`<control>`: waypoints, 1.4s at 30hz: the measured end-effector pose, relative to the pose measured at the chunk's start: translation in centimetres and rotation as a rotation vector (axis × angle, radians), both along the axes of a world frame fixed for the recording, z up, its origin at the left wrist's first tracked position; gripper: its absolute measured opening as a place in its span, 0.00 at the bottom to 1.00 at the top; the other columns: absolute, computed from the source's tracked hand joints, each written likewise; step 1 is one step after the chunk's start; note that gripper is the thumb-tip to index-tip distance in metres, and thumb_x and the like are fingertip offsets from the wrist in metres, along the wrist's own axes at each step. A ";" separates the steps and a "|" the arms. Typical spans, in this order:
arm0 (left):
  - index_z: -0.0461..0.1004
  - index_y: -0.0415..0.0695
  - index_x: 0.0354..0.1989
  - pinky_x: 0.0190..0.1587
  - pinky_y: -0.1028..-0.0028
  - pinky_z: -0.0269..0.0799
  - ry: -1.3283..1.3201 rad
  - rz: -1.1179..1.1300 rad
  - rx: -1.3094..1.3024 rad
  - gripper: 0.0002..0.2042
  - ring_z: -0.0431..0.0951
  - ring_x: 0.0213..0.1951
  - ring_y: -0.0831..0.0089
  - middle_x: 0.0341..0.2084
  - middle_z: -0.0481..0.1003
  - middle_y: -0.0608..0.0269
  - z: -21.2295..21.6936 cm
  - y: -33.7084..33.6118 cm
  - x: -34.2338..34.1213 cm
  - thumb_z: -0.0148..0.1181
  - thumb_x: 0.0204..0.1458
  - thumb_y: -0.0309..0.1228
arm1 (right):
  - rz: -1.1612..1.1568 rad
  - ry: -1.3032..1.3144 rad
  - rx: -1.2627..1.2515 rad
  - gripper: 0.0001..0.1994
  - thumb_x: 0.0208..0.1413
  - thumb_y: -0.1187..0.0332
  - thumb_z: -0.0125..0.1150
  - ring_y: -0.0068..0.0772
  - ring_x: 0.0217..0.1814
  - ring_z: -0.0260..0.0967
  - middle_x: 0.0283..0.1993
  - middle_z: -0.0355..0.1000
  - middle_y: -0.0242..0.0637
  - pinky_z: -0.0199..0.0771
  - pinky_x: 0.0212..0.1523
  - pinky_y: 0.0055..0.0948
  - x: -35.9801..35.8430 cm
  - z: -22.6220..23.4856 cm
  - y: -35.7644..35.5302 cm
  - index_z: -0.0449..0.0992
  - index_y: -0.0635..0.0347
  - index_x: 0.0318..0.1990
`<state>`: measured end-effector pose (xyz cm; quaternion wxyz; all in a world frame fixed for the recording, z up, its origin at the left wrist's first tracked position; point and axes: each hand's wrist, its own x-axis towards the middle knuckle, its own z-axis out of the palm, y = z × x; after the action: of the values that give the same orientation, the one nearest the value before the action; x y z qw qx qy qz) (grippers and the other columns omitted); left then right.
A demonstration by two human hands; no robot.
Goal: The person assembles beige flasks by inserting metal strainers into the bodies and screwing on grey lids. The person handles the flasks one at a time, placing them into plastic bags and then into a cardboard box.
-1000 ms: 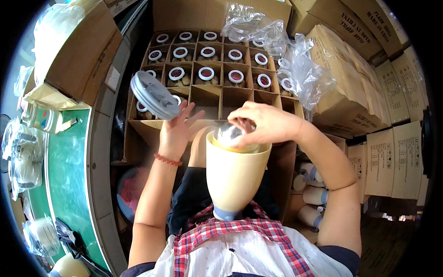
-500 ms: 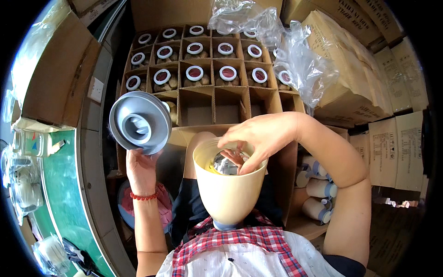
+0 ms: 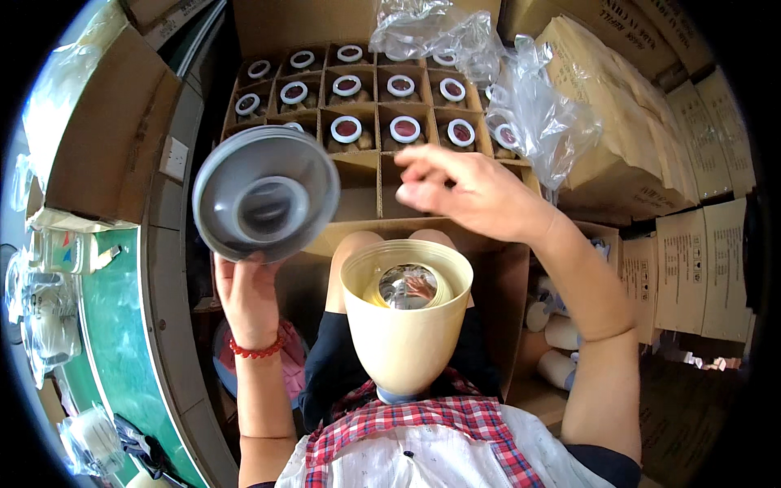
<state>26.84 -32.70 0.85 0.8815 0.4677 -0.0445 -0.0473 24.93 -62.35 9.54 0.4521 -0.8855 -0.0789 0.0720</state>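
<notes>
My left hand [image 3: 248, 302] grips a wide grey plastic flask collar [image 3: 272, 150] by its lower rim, with its round opening facing me. Between my thighs stands a cream flask body [image 3: 407, 346], upright and wide-mouthed. Inside its mouth shows a shiny silvered liner [image 3: 404, 286] with a ring around it. My right hand [image 3: 468, 183] hovers above and beyond the body, touching neither it nor the carton. Its fingers are slightly bent and apart from the thumb, with nothing visible between them.
Ahead is a divided carton [image 3: 355, 175] holding several bottles with white-ringed, dark red tops [image 3: 346, 128]. Clear plastic film [image 3: 533, 114] drapes over its right side. Brown cartons [image 3: 679, 260] are stacked at right, beside cream flasks [image 3: 561, 333]. A green-topped table [image 3: 134, 342] runs along the left.
My right hand has lifted out of the flask body's mouth and moved up and away. The grey collar in my left hand has risen and come closer, tilting and moving slightly right.
</notes>
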 end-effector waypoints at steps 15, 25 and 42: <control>0.71 0.42 0.45 0.62 0.61 0.55 -0.227 -0.542 0.135 0.21 0.61 0.61 0.61 0.61 0.61 0.48 -2.1 -6.4 -1.2 0.44 0.62 0.49 | 0.057 -0.031 1.130 0.11 0.56 0.61 0.63 0.41 0.65 0.61 0.59 0.67 0.44 0.60 0.64 0.44 -6.9 -11.0 -1.5 0.78 0.55 0.41; 0.72 0.39 0.38 0.63 0.59 0.55 -0.293 -0.524 0.034 0.13 0.62 0.61 0.57 0.59 0.64 0.46 -2.1 -5.8 -3.8 0.49 0.59 0.38 | 0.051 -0.186 0.938 0.13 0.56 0.57 0.62 0.46 0.68 0.56 0.51 0.72 0.44 0.55 0.65 0.47 -10.1 -9.9 -0.6 0.77 0.57 0.38; 0.74 0.40 0.35 0.64 0.57 0.54 -0.284 -0.598 0.017 0.18 0.62 0.61 0.54 0.57 0.67 0.43 -5.4 -4.2 -2.2 0.44 0.56 0.43 | -0.099 -0.325 0.304 0.10 0.59 0.65 0.55 0.45 0.53 0.69 0.47 0.74 0.44 0.62 0.58 0.37 -11.1 -4.8 3.0 0.77 0.62 0.39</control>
<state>24.60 -36.92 -4.58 0.8096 0.4431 -0.3018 -0.2389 13.79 -59.32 4.78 0.5647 -0.8100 -0.1170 -0.1067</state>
